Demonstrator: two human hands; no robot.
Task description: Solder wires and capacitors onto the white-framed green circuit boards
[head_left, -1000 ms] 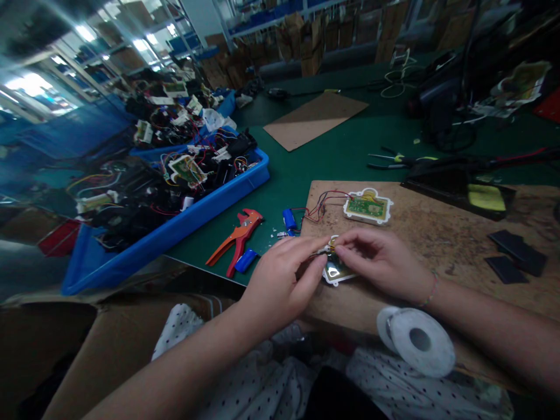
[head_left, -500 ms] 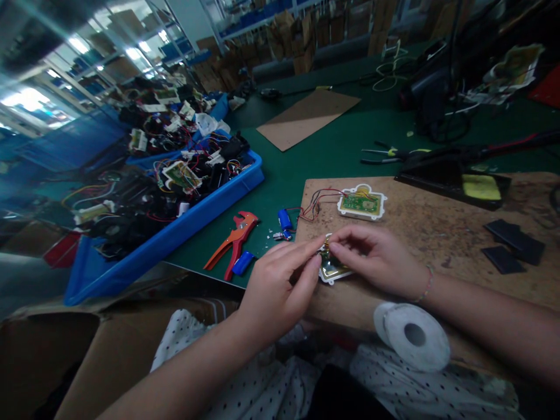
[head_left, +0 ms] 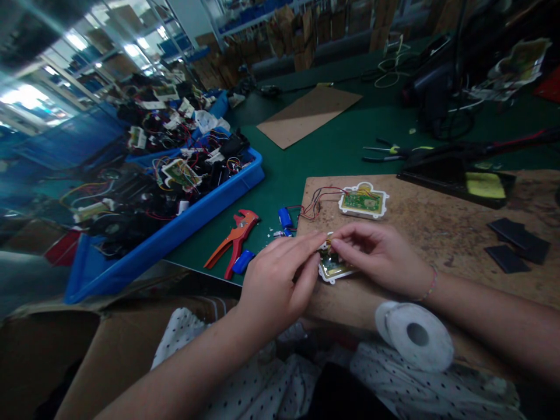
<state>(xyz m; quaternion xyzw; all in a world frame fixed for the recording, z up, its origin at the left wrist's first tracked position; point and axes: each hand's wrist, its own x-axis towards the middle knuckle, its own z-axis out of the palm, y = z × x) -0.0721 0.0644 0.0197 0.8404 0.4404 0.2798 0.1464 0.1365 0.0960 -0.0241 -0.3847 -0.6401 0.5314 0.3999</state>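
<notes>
A white-framed display module (head_left: 335,270) lies on the brown board, partly covered by my fingers. My left hand (head_left: 280,277) is closed at its left edge, thumb and fingertips pinching near its upper corner. From the right, my right hand (head_left: 378,254) pinches by the yellowish ribbon cable (head_left: 329,239) at the top of the module. What exactly sits between the fingertips is mostly hidden. Just behind is a second white-framed module with a green circuit board (head_left: 363,202), its red and black wires running left to a blue battery (head_left: 285,218).
Orange cutters (head_left: 234,242) and another blue battery (head_left: 243,262) lie left on the green mat. A blue bin (head_left: 175,230) of wired parts stands beyond. Pliers (head_left: 389,153), a soldering stand with yellow sponge (head_left: 485,184), black pads (head_left: 516,242) and a white spool (head_left: 415,335) are around the board.
Both hands stay at the module with only slight finger movement. The whole view has shifted very slightly.
</notes>
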